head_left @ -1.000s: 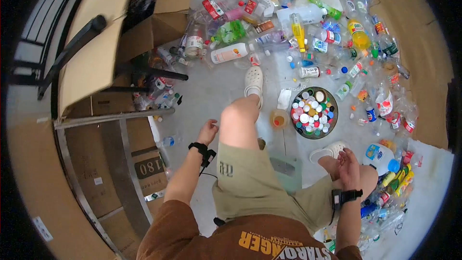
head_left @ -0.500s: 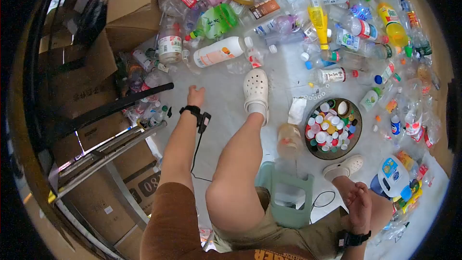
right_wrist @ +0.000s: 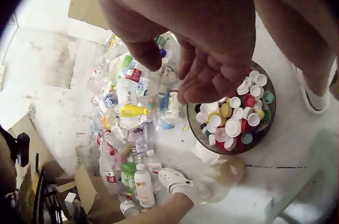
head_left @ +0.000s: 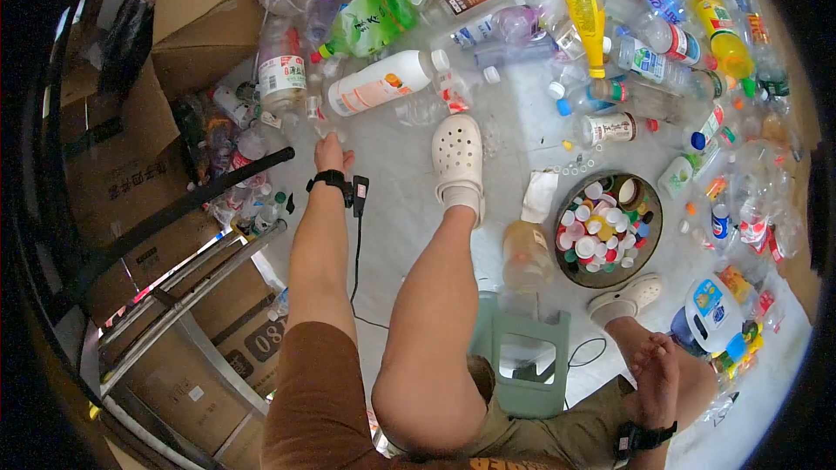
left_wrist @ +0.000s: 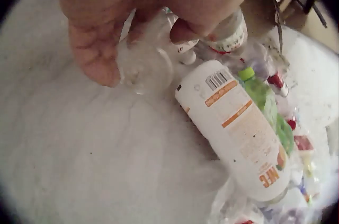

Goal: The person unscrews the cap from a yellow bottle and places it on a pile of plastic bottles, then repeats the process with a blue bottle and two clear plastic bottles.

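Head view: a green stool stands on the floor, on the near side of the bowl of caps. The white bottle lies left of and beyond the bowl. Nearer than the bowl, the right hand has its grip released; well left of it, the left hand grasps a clear container.

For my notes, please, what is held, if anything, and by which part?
Left hand: clear plastic bottle, by its sides near the round end; right hand: nothing.

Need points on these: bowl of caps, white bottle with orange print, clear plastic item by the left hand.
Bowl of caps (head_left: 647, 249): head view, bare inner wall.
White bottle (left_wrist: 233, 126): left wrist view, printed side.
Clear plastic item (left_wrist: 151, 73): left wrist view, rounded end.
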Demonstrator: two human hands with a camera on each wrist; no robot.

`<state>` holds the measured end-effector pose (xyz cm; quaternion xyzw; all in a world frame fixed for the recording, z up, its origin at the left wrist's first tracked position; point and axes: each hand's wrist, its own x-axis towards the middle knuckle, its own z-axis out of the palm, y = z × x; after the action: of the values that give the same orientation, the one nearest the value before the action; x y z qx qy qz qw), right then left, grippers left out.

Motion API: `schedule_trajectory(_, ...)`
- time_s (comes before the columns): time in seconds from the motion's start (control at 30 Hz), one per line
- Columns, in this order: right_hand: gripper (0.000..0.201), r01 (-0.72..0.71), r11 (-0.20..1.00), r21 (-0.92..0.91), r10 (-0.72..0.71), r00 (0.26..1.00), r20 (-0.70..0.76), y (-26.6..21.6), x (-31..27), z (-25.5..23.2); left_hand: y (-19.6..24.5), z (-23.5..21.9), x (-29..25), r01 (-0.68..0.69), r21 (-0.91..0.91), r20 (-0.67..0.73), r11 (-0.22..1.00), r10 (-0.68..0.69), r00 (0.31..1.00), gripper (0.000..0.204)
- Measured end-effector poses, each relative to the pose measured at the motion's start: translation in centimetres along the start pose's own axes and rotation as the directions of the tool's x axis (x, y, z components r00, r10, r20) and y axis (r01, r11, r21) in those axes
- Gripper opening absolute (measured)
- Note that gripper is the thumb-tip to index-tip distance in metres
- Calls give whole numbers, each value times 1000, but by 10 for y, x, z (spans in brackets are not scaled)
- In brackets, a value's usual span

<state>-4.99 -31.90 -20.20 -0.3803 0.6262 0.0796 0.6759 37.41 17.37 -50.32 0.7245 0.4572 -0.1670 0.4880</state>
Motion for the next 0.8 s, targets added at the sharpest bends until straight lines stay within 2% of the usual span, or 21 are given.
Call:
schedule_trajectory(0.03, 34, 7, 1000, 1, -7, 1000, 10, 1, -1, -1, -8, -3, 1, 22, -72, 11, 997, -21, 1000, 36)
schedule_trajectory(0.13, 27, 27, 1000, 10, -28, 982, 186, -3, -3, -2, -26, -13, -9, 80, -271, 10, 959, -80, 997, 29)
schedule_trajectory(0.2, 26, 16, 999, 36, -22, 986, 166, -2, -6, -1, -35, -19, -29, 62, -349, -36, 935, -80, 996, 28)
schedule_trajectory(0.3, 26, 6, 996, 91, -21, 985, 173, 6, -6, -10, -69, -38, -10, 28, -203, 6, 979, -27, 1000, 30)
schedule_trajectory(0.4, 25, -11, 994, 107, -9, 983, 183, 7, -6, -15, -31, -27, -65, 55, 117, -38, 992, -51, 998, 40)
schedule_trajectory(0.5, 26, 7, 996, 92, -24, 983, 182, 6, -6, -12, -34, -12, -57, -14, 236, -199, 972, 63, 978, 53)
schedule_trajectory(0.6, 34, 41, 999, 26, -44, 990, 136, 7, -5, -6, -40, -6, -35, 45, 268, -99, 963, -19, 995, 60)
schedule_trajectory(0.7, 37, 40, 999, 18, -42, 989, 143, 1, -6, 1, -49, -10, -32, 119, 116, -38, 986, -115, 993, 52)
schedule_trajectory(0.8, 35, 36, 998, 54, -45, 985, 166, -5, -13, 9, -59, -34, -46, 146, 17, 83, 989, -147, 986, 42)
